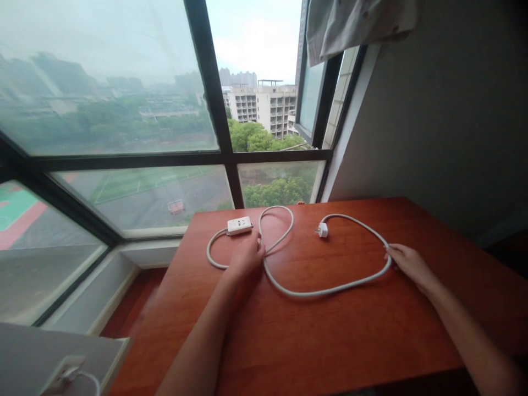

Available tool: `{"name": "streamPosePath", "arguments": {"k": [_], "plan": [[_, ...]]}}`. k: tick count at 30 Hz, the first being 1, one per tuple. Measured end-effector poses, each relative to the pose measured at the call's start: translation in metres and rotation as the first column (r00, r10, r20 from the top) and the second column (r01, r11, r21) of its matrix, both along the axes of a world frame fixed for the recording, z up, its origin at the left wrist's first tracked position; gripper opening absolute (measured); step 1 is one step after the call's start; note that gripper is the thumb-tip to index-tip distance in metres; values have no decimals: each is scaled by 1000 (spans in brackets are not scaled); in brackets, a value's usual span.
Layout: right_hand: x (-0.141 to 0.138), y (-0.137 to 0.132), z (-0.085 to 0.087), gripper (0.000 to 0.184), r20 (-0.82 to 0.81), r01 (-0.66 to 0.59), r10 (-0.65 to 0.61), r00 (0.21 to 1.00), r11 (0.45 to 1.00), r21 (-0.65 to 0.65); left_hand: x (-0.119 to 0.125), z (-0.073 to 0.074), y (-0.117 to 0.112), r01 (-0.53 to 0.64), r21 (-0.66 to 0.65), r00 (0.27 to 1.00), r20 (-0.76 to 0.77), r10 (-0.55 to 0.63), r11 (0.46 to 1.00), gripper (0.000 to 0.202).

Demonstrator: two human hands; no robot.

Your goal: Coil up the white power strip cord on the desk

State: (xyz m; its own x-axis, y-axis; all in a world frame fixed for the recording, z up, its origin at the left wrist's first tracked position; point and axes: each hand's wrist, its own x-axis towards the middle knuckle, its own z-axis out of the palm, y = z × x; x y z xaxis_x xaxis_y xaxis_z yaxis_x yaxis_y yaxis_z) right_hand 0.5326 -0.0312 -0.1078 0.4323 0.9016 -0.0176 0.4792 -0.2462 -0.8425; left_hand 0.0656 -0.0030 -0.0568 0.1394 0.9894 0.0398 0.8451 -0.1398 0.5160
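A white extension cord [325, 292] lies in loops on the reddish-brown table [330, 341]. Its small socket block [239, 225] rests near the far left edge, and the white plug [322, 230] lies right of centre with its prongs pointing left. My left hand [246, 254] is closed on the cord where it crosses itself, just below the socket block; part of the cord is hidden behind that hand. On the right side, my right hand [406, 261] pinches the outer bend of the cord between thumb and fingers.
A dark-framed window [231, 157] stands beyond the table, with one pane swung outward. A curtain [358, 27] hangs at the upper right beside a grey wall [433, 121]. At the lower left, another plug [70, 374] with a white cable sits in a wall outlet.
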Motion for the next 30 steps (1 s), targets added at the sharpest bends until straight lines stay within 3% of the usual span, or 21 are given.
{"name": "streamPosePath", "arguments": {"k": [2,4,5,7,12,15,19,22,25,27,30], "plan": [[2,1,1,25,365,-54,71,928,997,-57,0,-2,2,-11,4,998,65,11,1000,23],[-4,4,7,24,662,-78,102,743,995,-66,-1,-4,5,-33,9,984,177,31,999,27],[-10,7,12,25,750,-93,104,653,994,-57,-1,-6,7,-45,12,969,245,41,999,29],[-31,16,20,32,817,-174,109,567,985,-11,-1,-8,9,-63,-2,917,396,59,998,34],[-102,43,29,44,742,-478,249,622,871,109,-1,-4,9,-4,-212,653,739,163,977,54],[-134,59,27,46,688,-506,331,646,861,60,-1,0,6,39,-322,521,814,256,946,56],[-160,69,25,39,638,-500,395,661,866,-19,-1,7,5,129,-441,371,852,369,888,43],[-170,65,28,33,598,-544,453,661,838,-34,-4,14,5,92,-456,303,860,411,886,38],[-171,55,31,34,570,-643,542,617,766,-32,-10,21,6,-23,-355,313,885,344,935,40],[-168,48,32,36,564,-676,575,593,736,-39,-18,23,8,-82,-258,391,880,269,963,41],[-162,43,29,39,567,-662,565,600,748,-45,-35,23,13,-166,-152,557,801,220,974,38]]}}
